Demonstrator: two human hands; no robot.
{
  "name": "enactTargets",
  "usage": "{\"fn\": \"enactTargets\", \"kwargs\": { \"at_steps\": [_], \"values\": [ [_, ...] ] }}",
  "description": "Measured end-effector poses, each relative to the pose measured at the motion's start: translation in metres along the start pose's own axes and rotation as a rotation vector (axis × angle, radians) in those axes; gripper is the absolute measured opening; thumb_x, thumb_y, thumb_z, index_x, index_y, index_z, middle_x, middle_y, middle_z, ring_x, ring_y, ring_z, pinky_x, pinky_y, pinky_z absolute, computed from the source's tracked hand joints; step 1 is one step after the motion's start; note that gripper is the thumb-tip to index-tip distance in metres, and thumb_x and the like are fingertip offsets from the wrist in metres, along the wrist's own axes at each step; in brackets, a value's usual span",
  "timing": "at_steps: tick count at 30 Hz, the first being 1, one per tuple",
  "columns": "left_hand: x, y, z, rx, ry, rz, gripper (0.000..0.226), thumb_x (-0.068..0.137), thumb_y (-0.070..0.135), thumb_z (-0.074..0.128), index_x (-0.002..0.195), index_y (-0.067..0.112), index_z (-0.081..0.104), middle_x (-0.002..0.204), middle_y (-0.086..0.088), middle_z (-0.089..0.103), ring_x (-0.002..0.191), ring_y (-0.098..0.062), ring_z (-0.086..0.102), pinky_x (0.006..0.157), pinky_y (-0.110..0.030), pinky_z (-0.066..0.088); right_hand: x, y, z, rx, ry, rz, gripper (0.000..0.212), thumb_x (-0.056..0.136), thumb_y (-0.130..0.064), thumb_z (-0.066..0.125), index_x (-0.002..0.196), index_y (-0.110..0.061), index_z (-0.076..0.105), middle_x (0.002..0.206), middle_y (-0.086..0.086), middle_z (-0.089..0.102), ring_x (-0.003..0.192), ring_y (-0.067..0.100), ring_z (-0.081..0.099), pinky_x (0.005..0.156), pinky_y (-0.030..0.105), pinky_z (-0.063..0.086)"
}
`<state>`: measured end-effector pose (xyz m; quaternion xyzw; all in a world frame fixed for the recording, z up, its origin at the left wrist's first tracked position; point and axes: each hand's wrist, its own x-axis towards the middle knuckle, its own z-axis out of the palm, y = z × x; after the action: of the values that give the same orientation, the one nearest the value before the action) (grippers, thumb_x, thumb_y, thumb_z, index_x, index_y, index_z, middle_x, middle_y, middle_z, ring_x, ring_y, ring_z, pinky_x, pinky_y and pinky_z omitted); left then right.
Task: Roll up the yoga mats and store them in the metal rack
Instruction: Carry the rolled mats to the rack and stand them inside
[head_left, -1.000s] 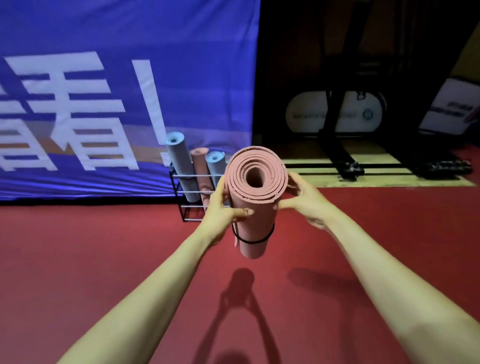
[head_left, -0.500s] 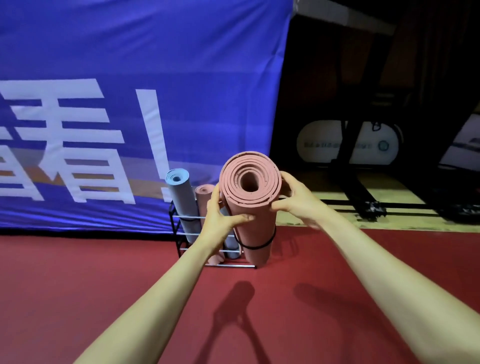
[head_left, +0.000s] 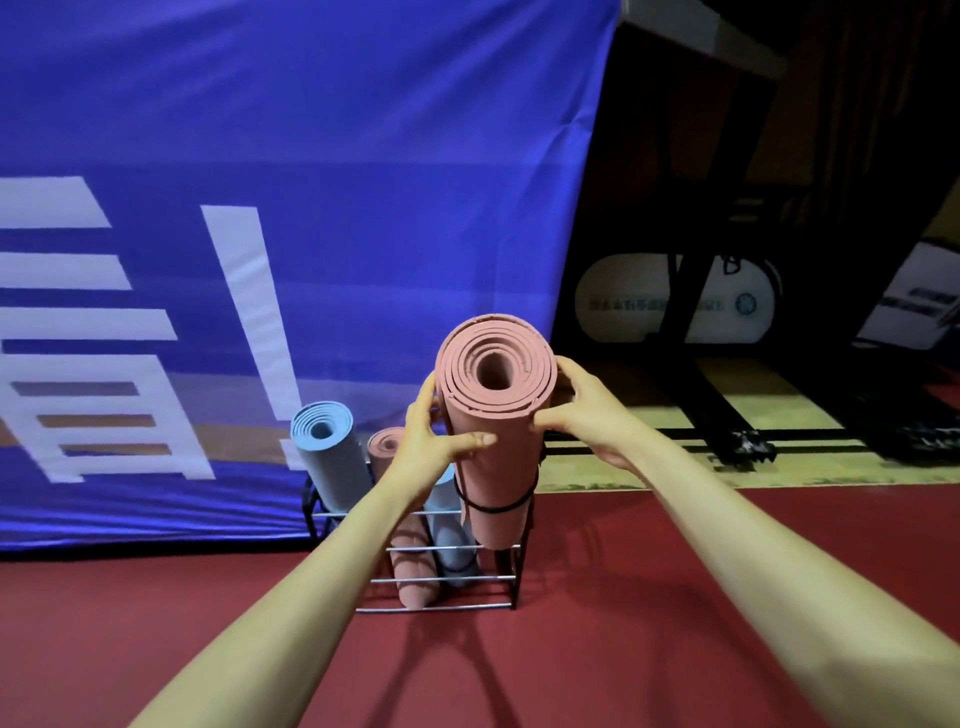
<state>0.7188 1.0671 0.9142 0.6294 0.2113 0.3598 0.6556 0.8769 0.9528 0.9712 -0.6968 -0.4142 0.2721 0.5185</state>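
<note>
From the head view, both hands gripped the top of a rolled pink mat (head_left: 501, 467), held upright. The left hand (head_left: 434, 441) curled around its left side and the right hand (head_left: 584, 415) around its right. A black band (head_left: 498, 508) circled the roll. Its lower end sat among the upper rails at the right end of the metal rack (head_left: 467, 607). In the rack stood a blue mat (head_left: 332, 457) and another pink mat (head_left: 410, 571).
</note>
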Motion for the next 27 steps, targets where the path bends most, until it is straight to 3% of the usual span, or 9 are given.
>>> {"fn": "enactTargets", "kwargs": {
  "at_steps": [3, 6, 8, 12, 19, 22, 27],
  "values": [
    [0.038, -0.012, -0.003, 0.004, -0.004, -0.003, 0.086, 0.054, 0.010, 0.086, 0.121, 0.050, 0.049, 0.128, -0.006, 0.050, 0.117, -0.022, 0.054, 0.072, -0.039, 0.059, 0.041, 0.014, -0.001, 0.025, 0.002, 0.014, 0.075, 0.060, 0.011, 0.068, 0.126, -0.019, 0.051, 0.113, 0.003, 0.062, 0.097, 0.013, 0.061, 0.081, 0.031, 0.055],
    [0.073, -0.027, -0.002, -0.008, 0.020, -0.017, 0.090, 0.058, 0.000, 0.085, 0.126, 0.045, 0.046, 0.125, -0.002, 0.053, 0.117, -0.021, 0.054, 0.073, -0.040, 0.059, 0.079, 0.025, -0.005, 0.022, -0.015, 0.018, 0.071, 0.064, 0.015, 0.065, 0.126, -0.017, 0.051, 0.112, 0.003, 0.062, 0.084, 0.002, 0.059, 0.064, 0.014, 0.049],
    [0.094, -0.034, 0.001, -0.021, 0.037, -0.032, 0.089, 0.064, -0.008, 0.082, 0.129, 0.040, 0.045, 0.123, 0.002, 0.054, 0.117, -0.022, 0.054, 0.072, -0.038, 0.059, 0.104, 0.032, -0.010, 0.026, -0.026, 0.020, 0.070, 0.064, 0.016, 0.065, 0.125, -0.016, 0.052, 0.112, 0.004, 0.061, 0.082, 0.002, 0.058, 0.060, 0.012, 0.048],
    [0.131, -0.048, 0.002, -0.020, 0.055, -0.053, 0.089, 0.066, -0.010, 0.079, 0.131, 0.040, 0.044, 0.127, -0.003, 0.052, 0.114, -0.020, 0.056, 0.069, -0.036, 0.059, 0.146, 0.045, -0.020, 0.007, -0.048, 0.032, 0.070, 0.062, 0.013, 0.067, 0.123, -0.017, 0.053, 0.105, 0.002, 0.062, 0.074, 0.005, 0.061, 0.067, 0.021, 0.050],
    [0.175, -0.069, 0.005, -0.019, 0.084, -0.076, 0.088, 0.060, -0.003, 0.085, 0.128, 0.037, 0.046, 0.125, -0.002, 0.051, 0.108, -0.008, 0.056, 0.076, -0.043, 0.059, 0.197, 0.062, -0.026, 0.059, -0.067, 0.037, 0.068, 0.061, 0.014, 0.065, 0.120, -0.018, 0.054, 0.112, 0.002, 0.062, 0.099, 0.017, 0.060, 0.072, 0.028, 0.052],
    [0.189, -0.077, 0.000, -0.027, 0.090, -0.102, 0.091, 0.054, 0.005, 0.085, 0.130, 0.036, 0.046, 0.128, -0.005, 0.049, 0.110, -0.011, 0.054, 0.077, -0.047, 0.058, 0.212, 0.068, -0.025, 0.057, -0.069, 0.043, 0.067, 0.060, 0.014, 0.065, 0.118, -0.019, 0.054, 0.113, 0.002, 0.062, 0.104, 0.018, 0.060, 0.077, 0.033, 0.055],
    [0.213, -0.100, -0.007, -0.029, 0.075, -0.132, 0.095, 0.050, 0.009, 0.087, 0.130, 0.037, 0.045, 0.131, -0.009, 0.047, 0.118, -0.020, 0.052, 0.071, -0.039, 0.058, 0.237, 0.083, -0.019, 0.041, -0.058, 0.091, 0.071, 0.058, 0.011, 0.066, 0.121, -0.020, 0.053, 0.112, 0.002, 0.061, 0.105, 0.021, 0.060, 0.082, 0.037, 0.056]
  ]
}}
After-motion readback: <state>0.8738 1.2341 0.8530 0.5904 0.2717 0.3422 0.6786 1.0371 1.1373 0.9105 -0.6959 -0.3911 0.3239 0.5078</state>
